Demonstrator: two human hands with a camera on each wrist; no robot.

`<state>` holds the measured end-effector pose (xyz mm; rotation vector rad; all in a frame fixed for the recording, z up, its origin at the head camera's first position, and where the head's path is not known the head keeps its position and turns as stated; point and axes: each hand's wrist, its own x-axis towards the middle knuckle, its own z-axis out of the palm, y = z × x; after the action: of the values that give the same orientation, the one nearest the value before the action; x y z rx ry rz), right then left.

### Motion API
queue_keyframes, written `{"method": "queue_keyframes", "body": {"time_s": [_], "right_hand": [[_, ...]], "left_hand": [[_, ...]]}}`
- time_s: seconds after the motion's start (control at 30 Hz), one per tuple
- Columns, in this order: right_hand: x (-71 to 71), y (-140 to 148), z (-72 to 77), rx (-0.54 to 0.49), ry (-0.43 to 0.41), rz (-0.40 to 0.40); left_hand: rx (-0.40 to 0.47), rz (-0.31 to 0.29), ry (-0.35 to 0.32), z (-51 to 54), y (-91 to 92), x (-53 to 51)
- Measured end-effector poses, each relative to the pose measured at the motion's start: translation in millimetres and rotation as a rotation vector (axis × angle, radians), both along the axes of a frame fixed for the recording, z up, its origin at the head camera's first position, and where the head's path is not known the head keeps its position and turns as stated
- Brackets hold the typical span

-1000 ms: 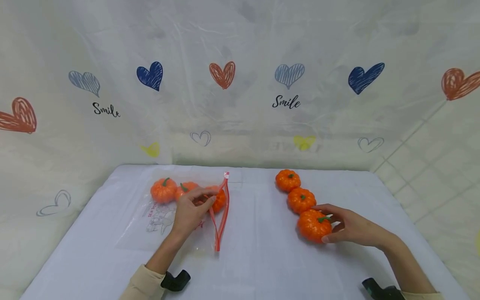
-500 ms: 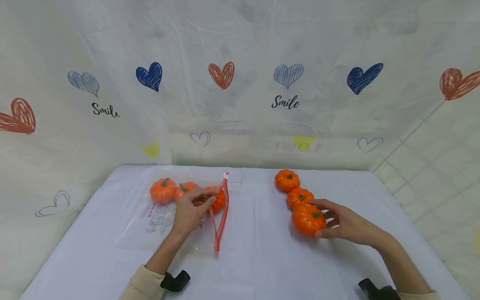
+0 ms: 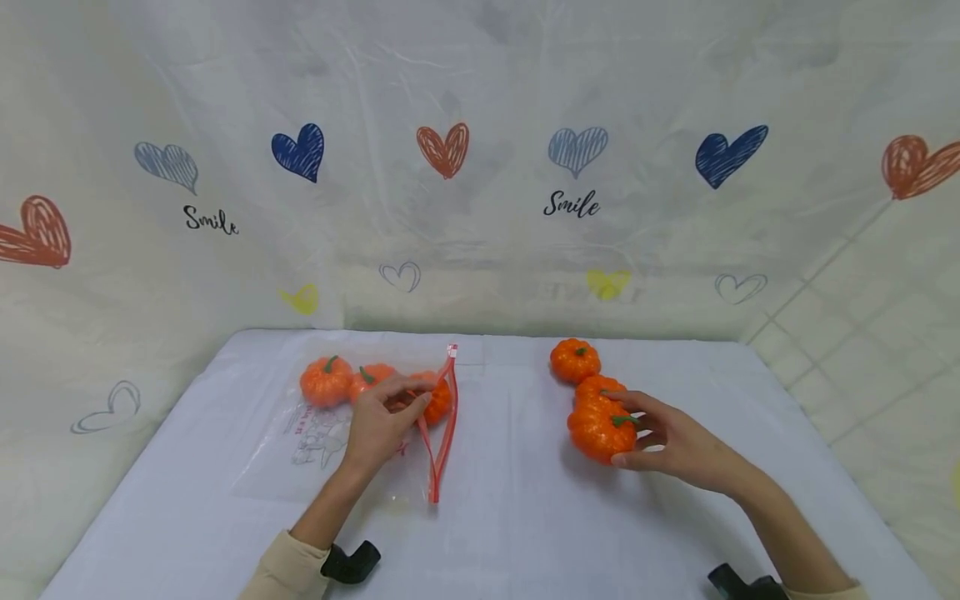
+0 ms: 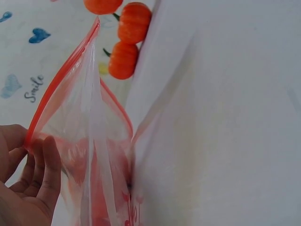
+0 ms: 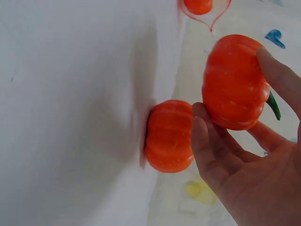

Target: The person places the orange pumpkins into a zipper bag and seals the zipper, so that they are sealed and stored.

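My left hand pinches the red-edged mouth of a clear zip bag, pulling one rim up so the mouth gapes. Inside the bag lie small orange pumpkins, one of them close to the opening and partly behind my fingers. My right hand grips another pumpkin between thumb and fingers, lifted off the table with its green stem toward the palm. Behind it in the head view, a second pumpkin is partly hidden, and a third rests farther back.
A white cloth covers the table. At its back hangs a pale curtain printed with hearts and "Smile". Dark wrist mounts sit on both forearms.
My right hand has raised the pumpkin off the table and carried it leftward, so it now overlaps the one behind. The left hand and the bag stay in place.
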<state>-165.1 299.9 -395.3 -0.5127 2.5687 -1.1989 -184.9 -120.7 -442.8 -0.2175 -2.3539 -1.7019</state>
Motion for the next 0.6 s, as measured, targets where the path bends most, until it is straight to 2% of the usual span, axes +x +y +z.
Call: {"method": "queue_keyframes", "body": {"time_s": [0.37, 0.6], "right_hand": [[0.6, -19.7, -0.9, -0.038, 0.072, -0.061], [1.1, -35.6, -5.4, -0.085, 0.084, -0.039]], "left_hand": [[0.007, -0.004, 0.002, 0.6, 0.7, -0.1], [0.002, 0.004, -0.015, 0.9, 1.4, -0.2]]}}
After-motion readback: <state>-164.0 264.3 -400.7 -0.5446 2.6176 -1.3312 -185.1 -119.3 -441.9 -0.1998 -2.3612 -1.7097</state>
